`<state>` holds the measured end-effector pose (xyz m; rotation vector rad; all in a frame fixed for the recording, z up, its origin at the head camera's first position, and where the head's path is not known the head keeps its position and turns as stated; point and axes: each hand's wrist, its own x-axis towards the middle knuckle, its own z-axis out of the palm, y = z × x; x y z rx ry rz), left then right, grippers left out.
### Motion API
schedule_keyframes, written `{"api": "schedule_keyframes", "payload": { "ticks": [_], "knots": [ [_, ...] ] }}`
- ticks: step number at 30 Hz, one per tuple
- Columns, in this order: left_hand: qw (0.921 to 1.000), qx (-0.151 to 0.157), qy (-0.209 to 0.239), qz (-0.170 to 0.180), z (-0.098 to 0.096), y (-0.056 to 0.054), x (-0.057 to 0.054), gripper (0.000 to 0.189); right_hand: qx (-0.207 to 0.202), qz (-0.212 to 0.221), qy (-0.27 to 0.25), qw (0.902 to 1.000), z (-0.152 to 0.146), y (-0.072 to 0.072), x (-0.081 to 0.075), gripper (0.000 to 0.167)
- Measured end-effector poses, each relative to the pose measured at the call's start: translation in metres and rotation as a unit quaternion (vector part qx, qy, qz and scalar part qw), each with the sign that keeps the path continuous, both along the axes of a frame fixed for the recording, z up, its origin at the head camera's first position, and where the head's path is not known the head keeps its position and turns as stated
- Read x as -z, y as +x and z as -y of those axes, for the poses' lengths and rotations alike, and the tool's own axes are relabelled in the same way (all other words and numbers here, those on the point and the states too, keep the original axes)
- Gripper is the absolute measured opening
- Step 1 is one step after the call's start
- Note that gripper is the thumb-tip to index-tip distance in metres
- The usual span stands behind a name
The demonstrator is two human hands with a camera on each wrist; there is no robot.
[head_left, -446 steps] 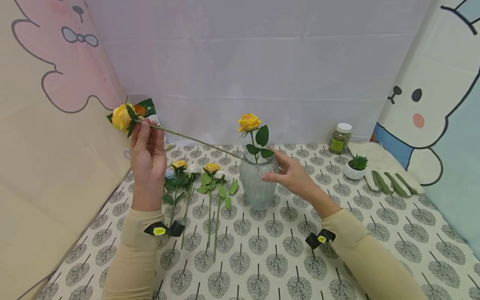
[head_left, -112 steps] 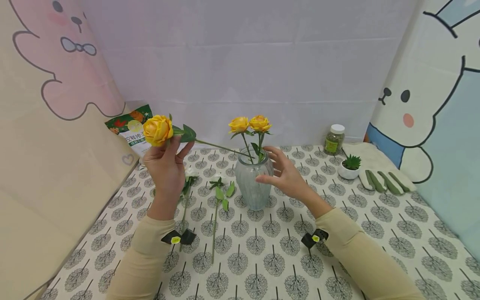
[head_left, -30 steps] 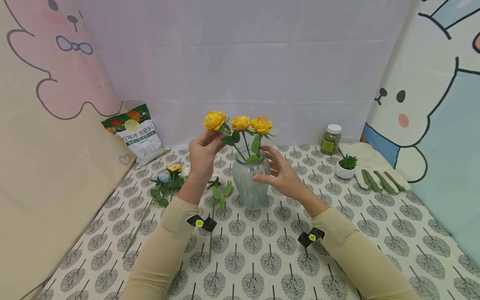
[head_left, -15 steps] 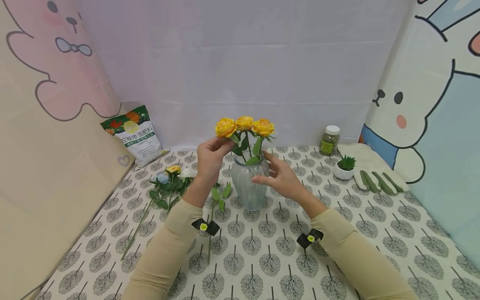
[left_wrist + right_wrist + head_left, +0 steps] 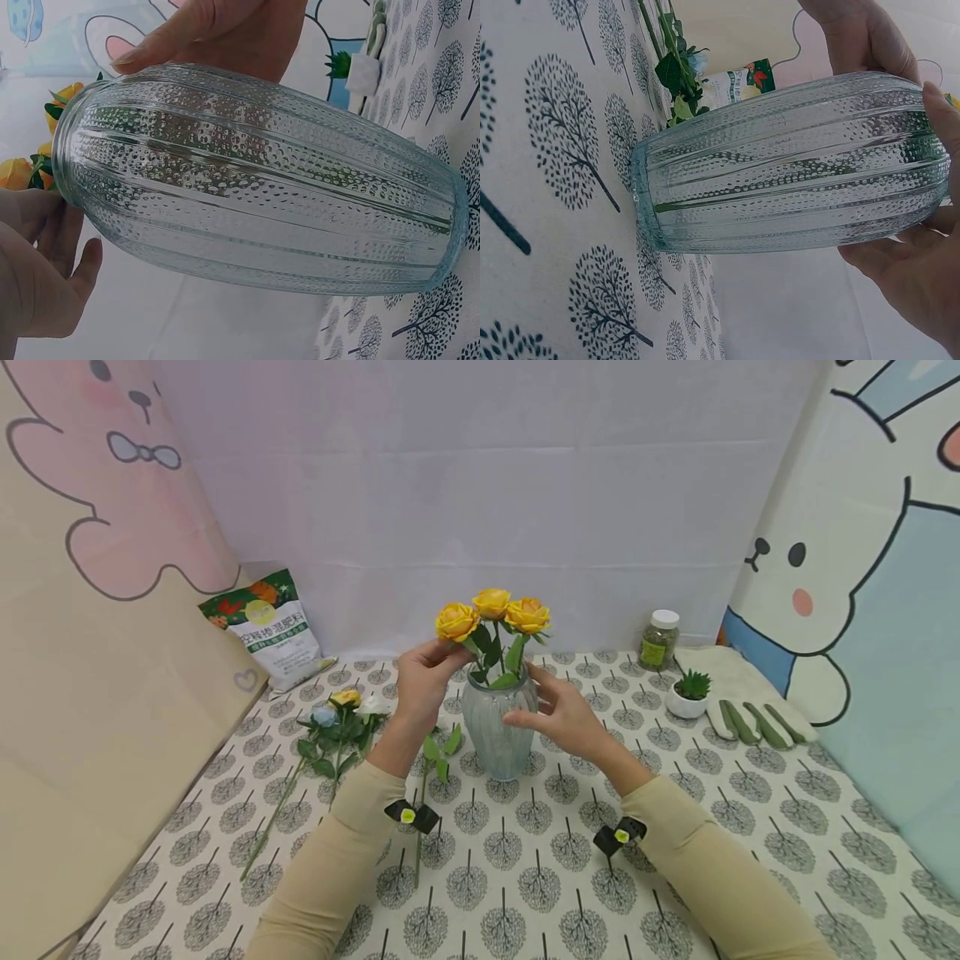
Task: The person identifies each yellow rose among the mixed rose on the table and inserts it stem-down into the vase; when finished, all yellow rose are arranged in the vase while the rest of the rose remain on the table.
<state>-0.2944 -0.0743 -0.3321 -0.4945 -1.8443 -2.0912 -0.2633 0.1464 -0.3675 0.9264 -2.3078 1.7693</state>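
Observation:
A ribbed clear glass vase (image 5: 501, 727) stands upright on the tree-print cloth with three yellow roses in its mouth. My left hand (image 5: 422, 682) pinches the leftmost yellow rose (image 5: 457, 622) just under its bloom; the fingertips are partly hidden behind it. My right hand (image 5: 561, 710) holds the vase near its rim, thumb in front and fingers round the far side. Through the glass in the right wrist view, a green stem (image 5: 705, 199) reaches down to the base. The middle rose (image 5: 492, 603) and the right rose (image 5: 527, 615) stand close together.
Left of the vase lie a blue rose (image 5: 324, 717), a yellow rose (image 5: 346, 697), a white rose (image 5: 372, 706) and a leafy stem (image 5: 432, 760). A fertilizer bag (image 5: 273, 635) leans at back left. A jar (image 5: 659, 641), potted succulent (image 5: 688, 695) and gloves (image 5: 750, 693) sit right.
Over the last second, the left hand has brought its yellow rose right and down into the vase, beside the two others. Earlier the vase held one, then two roses. The right hand stays at the vase.

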Motion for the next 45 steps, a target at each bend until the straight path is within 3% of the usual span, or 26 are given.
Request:
{"api": "schedule_keyframes", "payload": {
  "ticks": [13, 19, 24, 36, 43, 45],
  "knots": [
    [0.9983, 0.010, -0.031, 0.049, 0.003, -0.001, -0.005, 0.034, 0.000, -0.013, 0.001, 0.9999, -0.002, -0.002, 0.002, 0.087],
    [0.9947, 0.047, 0.010, 0.091, 0.006, 0.000, 0.002, 0.033, 0.000, -0.007, 0.007, 0.9999, -0.002, -0.001, 0.003, 0.091],
    [0.9950, 0.059, 0.019, 0.078, 0.018, 0.006, 0.007, 0.033, 0.002, -0.002, 0.004, 1.0000, -0.002, -0.002, 0.002, 0.091],
    [0.9954, 0.001, -0.023, 0.093, 0.085, 0.004, 0.030, 0.032, 0.018, 0.002, 0.026, 0.9995, -0.002, 0.000, 0.001, 0.085],
    [0.9892, -0.052, -0.013, 0.137, 0.141, -0.009, 0.040, 0.034, 0.031, 0.013, 0.043, 0.9985, 0.001, 0.008, -0.009, 0.085],
    [0.9857, -0.077, -0.035, 0.145, 0.156, -0.013, 0.040, 0.037, 0.031, 0.016, 0.046, 0.9983, 0.003, 0.015, -0.017, 0.084]
  ]
}}
